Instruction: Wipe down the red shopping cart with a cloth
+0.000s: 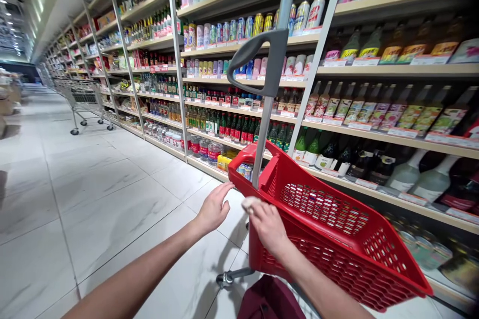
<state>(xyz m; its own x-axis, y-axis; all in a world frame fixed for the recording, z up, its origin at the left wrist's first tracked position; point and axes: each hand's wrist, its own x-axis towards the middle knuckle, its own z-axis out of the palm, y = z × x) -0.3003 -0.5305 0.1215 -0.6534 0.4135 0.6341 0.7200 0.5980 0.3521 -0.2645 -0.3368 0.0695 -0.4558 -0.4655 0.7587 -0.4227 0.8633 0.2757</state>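
A red plastic shopping basket (322, 199) on a wheeled frame stands in front of me, its near left end close to my hands. My left hand (215, 208) has its fingers stretched out, the tips at or just beside the basket's red rim; I cannot tell if they touch. In front of the basket's side, my right hand (267, 222) has its fingers closed around a small crumpled whitish cloth (250, 203). A grey looped handle (272, 62) sits on the metal pole (264, 129) rising from the basket's end. Inside the basket, no goods show.
Tall shelves of bottles (377, 104) and cans (239, 27) run along the right side. Bottled water packs (215, 152) stand on the bottom shelf. A metal shopping cart (84, 97) is farther down the white tiled aisle (112, 199). A caster wheel (224, 279) sticks out at floor level.
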